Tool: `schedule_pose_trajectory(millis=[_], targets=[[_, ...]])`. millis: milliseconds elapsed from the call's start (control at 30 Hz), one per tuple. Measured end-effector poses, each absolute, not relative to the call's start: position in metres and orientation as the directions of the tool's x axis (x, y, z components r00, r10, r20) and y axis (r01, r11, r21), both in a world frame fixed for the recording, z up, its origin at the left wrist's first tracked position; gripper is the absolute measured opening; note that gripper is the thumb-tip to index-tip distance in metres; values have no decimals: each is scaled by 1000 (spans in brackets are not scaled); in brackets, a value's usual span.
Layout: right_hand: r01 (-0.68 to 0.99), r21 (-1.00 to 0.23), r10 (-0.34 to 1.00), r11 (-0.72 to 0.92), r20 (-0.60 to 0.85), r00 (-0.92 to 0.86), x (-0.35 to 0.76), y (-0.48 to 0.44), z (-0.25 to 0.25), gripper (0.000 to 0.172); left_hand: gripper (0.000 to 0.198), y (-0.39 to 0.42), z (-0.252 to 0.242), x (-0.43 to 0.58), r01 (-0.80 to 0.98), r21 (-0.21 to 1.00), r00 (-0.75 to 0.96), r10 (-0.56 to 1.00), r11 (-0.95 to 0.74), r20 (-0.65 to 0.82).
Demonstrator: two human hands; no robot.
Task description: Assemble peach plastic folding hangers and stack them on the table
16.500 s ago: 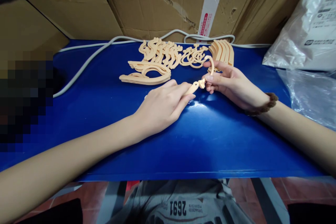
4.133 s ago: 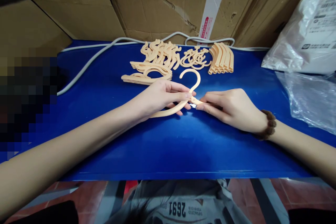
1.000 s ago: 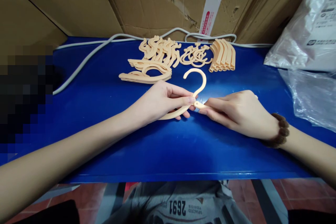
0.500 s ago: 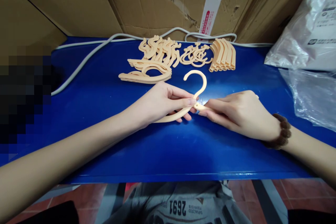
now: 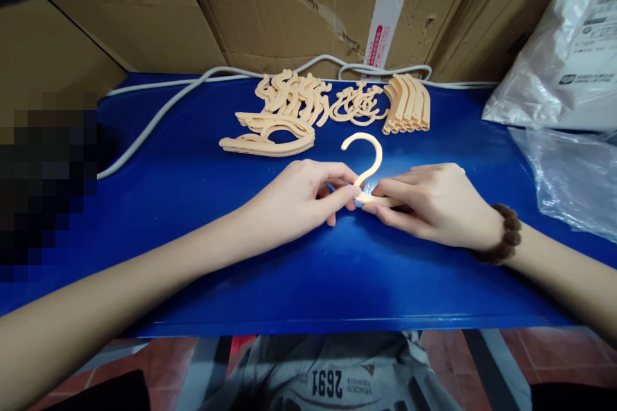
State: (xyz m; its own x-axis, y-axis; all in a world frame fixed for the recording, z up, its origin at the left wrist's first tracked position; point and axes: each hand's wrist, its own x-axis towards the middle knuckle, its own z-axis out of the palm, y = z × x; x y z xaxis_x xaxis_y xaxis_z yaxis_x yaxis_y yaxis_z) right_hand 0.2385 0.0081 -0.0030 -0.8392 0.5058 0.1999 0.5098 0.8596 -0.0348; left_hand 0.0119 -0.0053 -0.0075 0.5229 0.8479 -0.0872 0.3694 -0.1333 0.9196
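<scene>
In the head view, a cream plastic folding hanger (image 5: 378,153) is held over the blue table, its hook standing up and curling to the left. My left hand (image 5: 308,198) pinches the base of the hook between thumb and fingers. Close beside it, my right hand (image 5: 436,205) is closed on a short arm of the same hanger, just right of the hook. Most of that arm is hidden under my right fingers. No hanger arm shows to the left of my left hand.
Behind my hands on the blue table (image 5: 332,289) lie folded hangers (image 5: 270,146), a heap of wavy pieces (image 5: 292,96), loose hooks (image 5: 359,106) and a row of curved arms (image 5: 409,103). A white cable (image 5: 159,117), cardboard boxes (image 5: 299,6) and a plastic bag (image 5: 544,77) border them.
The curved hanger arm that showed below my left hand is out of sight now. My left hand has turned slightly around the hook's base, and my right hand has shifted a little left.
</scene>
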Motion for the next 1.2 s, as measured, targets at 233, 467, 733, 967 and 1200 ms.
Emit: schedule_pose_trajectory(millis=[233, 467, 733, 967, 1200], targets=[[465, -9, 454, 885, 236, -859, 241, 11, -1, 35, 18, -6, -11, 7, 611, 547, 656, 753, -572, 53], [498, 37, 471, 866, 273, -839, 244, 15, 1, 46, 28, -9, -11, 12, 741, 186, 657, 754, -646, -1], [643, 72, 538, 763, 482, -692, 245, 14, 8, 32, 29, -10, -11, 12, 744, 106, 664, 747, -660, -8], [604, 88, 472, 792, 539, -697, 243, 4, 15, 16, 33, -13, -9, 13, 783, 96, 616, 787, -614, 15], [559, -28, 522, 829, 397, -755, 243, 7, 7, 23, 35, -11, -10, 11, 808, 139, 572, 819, -573, 50]])
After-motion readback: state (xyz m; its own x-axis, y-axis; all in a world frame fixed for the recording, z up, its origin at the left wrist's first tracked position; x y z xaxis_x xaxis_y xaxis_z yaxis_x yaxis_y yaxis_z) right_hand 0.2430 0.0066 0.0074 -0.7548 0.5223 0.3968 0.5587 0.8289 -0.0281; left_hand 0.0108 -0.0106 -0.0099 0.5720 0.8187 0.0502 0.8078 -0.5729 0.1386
